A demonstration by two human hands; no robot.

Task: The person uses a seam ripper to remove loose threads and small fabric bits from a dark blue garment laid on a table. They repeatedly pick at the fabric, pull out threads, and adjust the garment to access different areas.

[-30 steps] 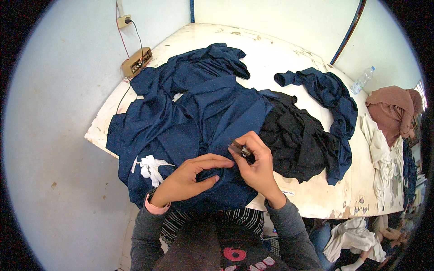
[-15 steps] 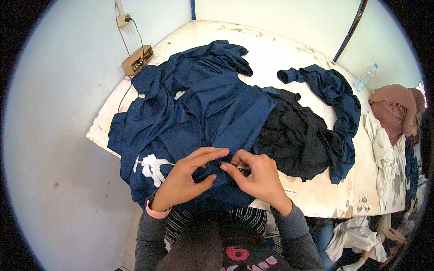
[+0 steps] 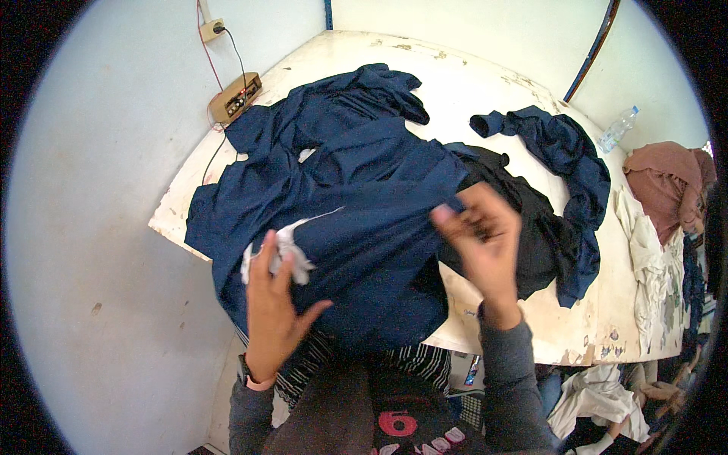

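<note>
A large navy garment (image 3: 356,250) lies crumpled over the table and hangs over its near edge toward my lap. My left hand (image 3: 277,326) rests at its near left part, fingers apart, its fingertips overlapping a white cloth bunch (image 3: 294,254) with a thin trailing strand. My right hand (image 3: 489,243), smeared by motion, pinches the garment's right edge between thumb and forefinger. Something dark shows in its curled palm, too blurred to name. Beneath and to the right of the navy cloth is a black garment (image 3: 538,235).
Another navy garment piece (image 3: 580,171) curves along the table's right. A plastic bottle (image 3: 619,129) stands behind it, near brown cloth (image 3: 660,178) and white cloth (image 3: 641,250). At the left wall sits a tan electrical box (image 3: 235,97) with cables. The worn white table (image 3: 455,68) has a near edge.
My hands have moved apart, the left one leftward to the white bunch, the right one up and rightward with the garment's edge. The near navy cloth is spread flatter; the white strand has shifted.
</note>
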